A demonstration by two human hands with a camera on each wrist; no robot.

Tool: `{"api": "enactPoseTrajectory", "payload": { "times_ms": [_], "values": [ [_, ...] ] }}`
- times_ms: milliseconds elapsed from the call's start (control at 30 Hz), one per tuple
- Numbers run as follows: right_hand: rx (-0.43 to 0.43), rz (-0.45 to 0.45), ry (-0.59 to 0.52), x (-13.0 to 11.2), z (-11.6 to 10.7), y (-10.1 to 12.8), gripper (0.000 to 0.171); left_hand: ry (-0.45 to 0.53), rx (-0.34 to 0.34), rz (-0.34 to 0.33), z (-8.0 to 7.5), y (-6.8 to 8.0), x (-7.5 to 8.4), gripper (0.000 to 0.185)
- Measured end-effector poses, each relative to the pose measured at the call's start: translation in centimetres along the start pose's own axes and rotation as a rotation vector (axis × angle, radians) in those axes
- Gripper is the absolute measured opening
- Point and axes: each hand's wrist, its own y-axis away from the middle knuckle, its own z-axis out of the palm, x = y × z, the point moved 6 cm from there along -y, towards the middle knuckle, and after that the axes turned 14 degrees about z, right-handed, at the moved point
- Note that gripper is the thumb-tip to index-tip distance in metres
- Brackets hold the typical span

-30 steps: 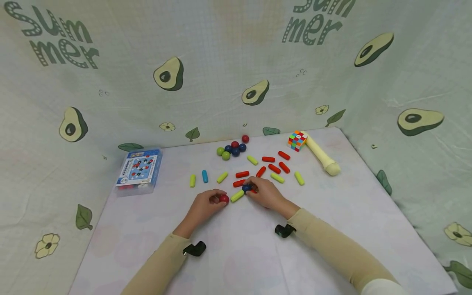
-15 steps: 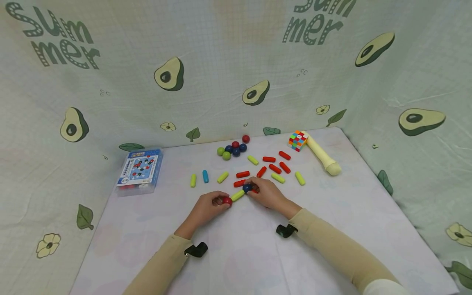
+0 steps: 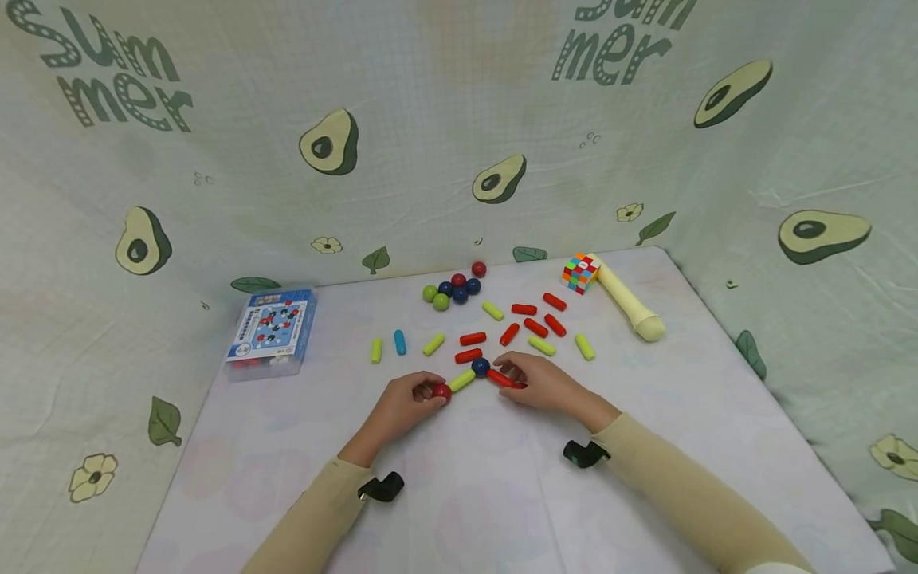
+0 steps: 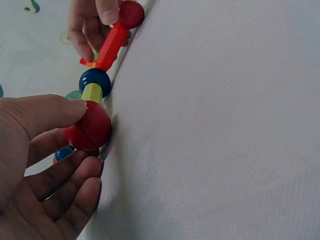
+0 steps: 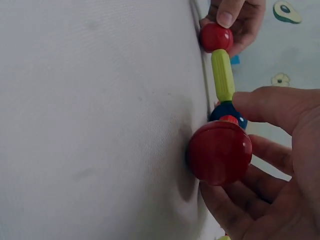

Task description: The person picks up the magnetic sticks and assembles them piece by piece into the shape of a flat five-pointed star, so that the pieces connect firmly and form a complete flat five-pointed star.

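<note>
A chain lies on the white table (image 3: 502, 494): red ball (image 3: 441, 391), yellow-green stick (image 3: 462, 379), blue ball (image 3: 480, 367), red stick (image 3: 500, 378). My left hand (image 3: 423, 392) pinches the red ball (image 4: 89, 131) at the chain's left end, thumb on top. My right hand (image 3: 522, 381) grips a second red ball (image 5: 220, 152) at the far end of the red stick (image 4: 111, 47). That ball is hidden under the fingers in the head view. The blue ball (image 5: 227, 112) and yellow-green stick (image 5: 222, 75) run between the hands.
Loose red sticks (image 3: 534, 327), yellow-green sticks (image 3: 582, 346) and a blue stick (image 3: 399, 342) lie behind the hands. Several balls (image 3: 455, 291) cluster further back. A blue box (image 3: 271, 331) sits at left; a colour cube (image 3: 578, 273) and cream cylinder (image 3: 629, 303) at back right.
My right hand has slid to the right off the blue ball, uncovering the red stick joined to it. The left hand pushed its red ball against the yellow-green stick and stays there.
</note>
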Motion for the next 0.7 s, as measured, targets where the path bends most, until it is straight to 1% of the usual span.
{"api": "enactPoseTrajectory", "payload": {
  "times_ms": [233,367,467,600,700],
  "values": [
    [-0.072,-0.063,0.020,1.2,-0.2,0.9,0.047,0.001,-0.004,0.006,-0.1,0.2,0.0,0.037],
    [-0.071,-0.096,0.036,1.8,-0.3,1.1,0.042,0.005,-0.010,0.011,-0.1,0.1,0.0,0.033],
    [-0.065,-0.109,0.020,2.1,-0.5,1.2,0.036,0.004,-0.006,0.013,0.0,0.1,0.0,0.031],
    [-0.064,-0.110,0.002,2.3,-0.6,1.1,0.030,0.008,0.010,0.024,0.1,0.2,0.0,0.031],
    [-0.061,-0.103,-0.009,2.4,-0.6,1.1,0.029,0.011,0.022,0.039,0.3,0.3,0.2,0.030]
  ]
}}
